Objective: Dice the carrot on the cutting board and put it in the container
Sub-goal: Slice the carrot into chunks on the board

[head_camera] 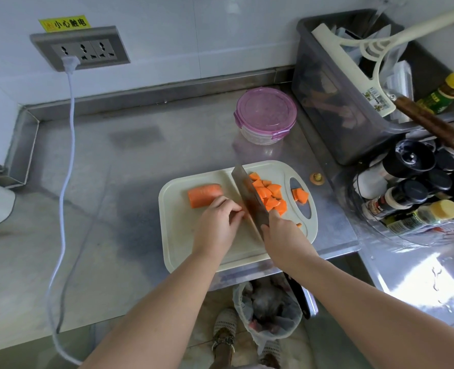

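Steel counter in front of me, with a white cable trailing across it from the wall socket at the back left. There's a yellow sticker just above that. On my right, a grey tub holds a white squeegee, and spice bottles cluster just in front. Below the counter edge, a lined bin.

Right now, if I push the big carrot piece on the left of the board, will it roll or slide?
The carrot piece is round and lies on its side, so it would probably roll rather than slide. It looks thick and solid, so it should stay stiff when lifted.
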Demonstrator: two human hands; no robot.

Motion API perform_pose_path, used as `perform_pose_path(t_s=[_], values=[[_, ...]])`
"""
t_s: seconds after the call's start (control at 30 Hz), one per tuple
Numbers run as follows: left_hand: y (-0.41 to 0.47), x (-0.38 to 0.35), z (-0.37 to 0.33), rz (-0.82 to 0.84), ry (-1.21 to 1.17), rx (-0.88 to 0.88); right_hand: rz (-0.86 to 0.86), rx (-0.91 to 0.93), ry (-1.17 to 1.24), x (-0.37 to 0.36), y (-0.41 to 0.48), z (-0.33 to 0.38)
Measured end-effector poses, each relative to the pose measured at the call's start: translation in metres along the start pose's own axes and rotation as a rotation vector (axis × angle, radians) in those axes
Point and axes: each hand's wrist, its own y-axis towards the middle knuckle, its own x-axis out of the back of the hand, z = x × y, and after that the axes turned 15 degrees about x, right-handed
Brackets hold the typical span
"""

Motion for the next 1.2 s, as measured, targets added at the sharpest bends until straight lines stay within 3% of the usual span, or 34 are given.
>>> perform_pose_path(t_s=[0.13, 0.27, 0.57, 0.8, 1.2], values=[[-0.002, 0.001, -0.001, 0.025, -0.006, 0.018, -0.070, -0.022, 0.067, 0.009, -0.008, -0.001], [-0.002, 0.002, -0.003, 0.035, -0.011, 0.034, -0.074, 0.056, -0.020, 0.010, -0.014, 0.001], [-0.002, 0.004, -0.007, 0.051, -0.017, 0.077, 0.011, 0.094, -0.142, 0.012, -0.020, 0.008], [-0.002, 0.005, -0.006, 0.047, -0.015, 0.068, -0.043, 0.056, 0.116, 0.015, -0.020, 0.010], [-0.001, 0.004, -0.003, 0.034, -0.030, 0.045, -0.072, 0.093, 0.156, 0.015, -0.022, 0.013]])
